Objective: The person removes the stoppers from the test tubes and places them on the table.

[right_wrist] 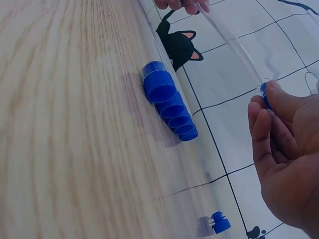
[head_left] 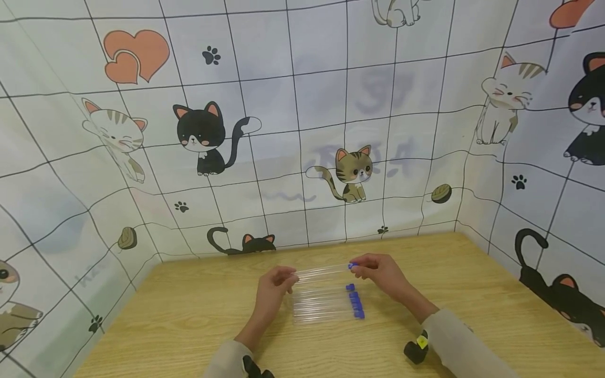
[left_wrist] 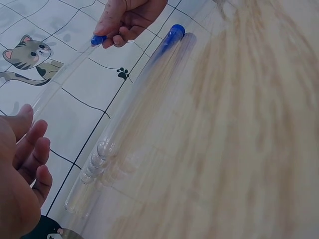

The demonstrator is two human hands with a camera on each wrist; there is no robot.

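There are two hands, one left hand (head_left: 274, 283) and one right hand (head_left: 384, 275), with one clear tube (head_left: 323, 272) in their fingers (left_wrist: 32, 144), one blue cap (right_wrist: 264, 89) at its end. On one bench (head_left: 189, 304) lie several more tubes (head_left: 326, 307), too overlapped to number surely, with about five caps in a row (head_left: 355, 303), plus one separate blue stopper (head_left: 350, 287). The head view's backdrop (head_left: 321, 105) carries nine cats (head_left: 200, 139), some cut off, five paw prints (head_left: 211, 55) and two brown balls (head_left: 441, 193)
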